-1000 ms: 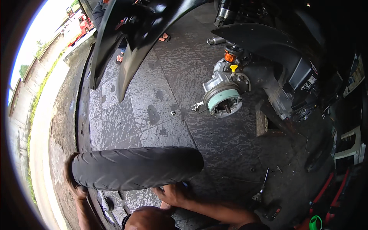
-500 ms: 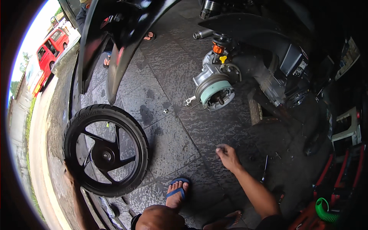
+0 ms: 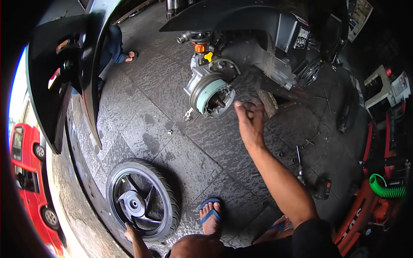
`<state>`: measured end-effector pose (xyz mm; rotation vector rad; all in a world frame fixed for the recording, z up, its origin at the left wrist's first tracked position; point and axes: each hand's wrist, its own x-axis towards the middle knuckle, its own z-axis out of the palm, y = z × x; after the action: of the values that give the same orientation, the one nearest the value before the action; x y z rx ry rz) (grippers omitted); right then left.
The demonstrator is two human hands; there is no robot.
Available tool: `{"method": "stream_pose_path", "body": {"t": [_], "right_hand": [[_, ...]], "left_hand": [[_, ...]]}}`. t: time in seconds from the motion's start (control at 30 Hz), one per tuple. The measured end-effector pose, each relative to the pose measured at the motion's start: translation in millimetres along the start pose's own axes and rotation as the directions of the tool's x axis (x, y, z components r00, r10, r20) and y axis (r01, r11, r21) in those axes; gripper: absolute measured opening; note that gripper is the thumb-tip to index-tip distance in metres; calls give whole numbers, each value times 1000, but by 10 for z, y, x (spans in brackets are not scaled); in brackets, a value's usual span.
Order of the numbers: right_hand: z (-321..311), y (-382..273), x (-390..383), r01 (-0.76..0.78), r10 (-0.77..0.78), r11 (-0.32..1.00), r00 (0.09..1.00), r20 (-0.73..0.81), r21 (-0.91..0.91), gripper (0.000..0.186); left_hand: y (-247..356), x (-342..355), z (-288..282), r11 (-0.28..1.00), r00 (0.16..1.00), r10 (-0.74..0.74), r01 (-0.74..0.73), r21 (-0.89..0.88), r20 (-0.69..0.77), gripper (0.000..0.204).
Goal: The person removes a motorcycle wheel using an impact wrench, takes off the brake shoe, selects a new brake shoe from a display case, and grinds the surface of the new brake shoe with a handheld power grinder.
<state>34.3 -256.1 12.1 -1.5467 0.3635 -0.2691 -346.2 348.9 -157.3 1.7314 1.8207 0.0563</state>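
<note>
My left hand (image 3: pixel 130 233) grips the lower rim of a black spoked motorcycle wheel (image 3: pixel 174 207), which has its tyre on and leans on its edge. Part of that hand's fingers is hidden by the wheel. My right hand (image 3: pixel 251 124) is raised and reaches forward, thumb apart from half-curled, slightly blurred fingers. Nothing shows in it. It is nearest to a scooter's wheel hub (image 3: pixel 209 98), which has a light green ring round a dark axle stub. Whether they touch I cannot tell; the hand appears just right of the hub.
Black bodywork (image 3: pixel 56 81) hangs at the upper left. A wooden block (image 3: pixel 267 99) stands beneath the scooter. A ratchet-like tool (image 3: pixel 300 165), a cordless tool battery (image 3: pixel 322 189) and small parts lie at right, near a red tool rack with a green coiled hose (image 3: pixel 387 189). A bystander's foot (image 3: pixel 131 56) shows at the back.
My right hand has moved forward to the hub. The wheel has turned and tilted in my left hand, showing more tread. The view has swung right.
</note>
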Motion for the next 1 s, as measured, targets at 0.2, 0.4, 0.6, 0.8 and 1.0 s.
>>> {"method": "stream_pose_path", "body": {"t": [0.2, 0.4, 0.6, 0.8, 1.0], "right_hand": [[898, -318, 129, -34, 34, 999, 999, 22, 6, 142], [861, -306, 252, -122, 121, 992, 992, 30, 43, 142], [705, -240, 185, 38, -111, 926, 978, 176, 376, 82], [229, 5, 115, -148, 14, 895, 952, 305, 422, 76], [57, -162, 63, -158, 141, 980, 981, 135, 121, 53]], "left_hand": [[1046, -726, 759, 619, 579, 786, -745, 250, -218, 65], [2750, -3307, 1747, 540, 389, 840, -531, -653, 379, 46], [3573, -4444, 1962, 786, 117, 572, 206, -583, 812, 97], [3657, -4749, 2228, 783, 74, 570, 254, -568, 818, 55], [3214, -5009, 2141, 866, 15, 479, 150, -476, 877, 50]]}}
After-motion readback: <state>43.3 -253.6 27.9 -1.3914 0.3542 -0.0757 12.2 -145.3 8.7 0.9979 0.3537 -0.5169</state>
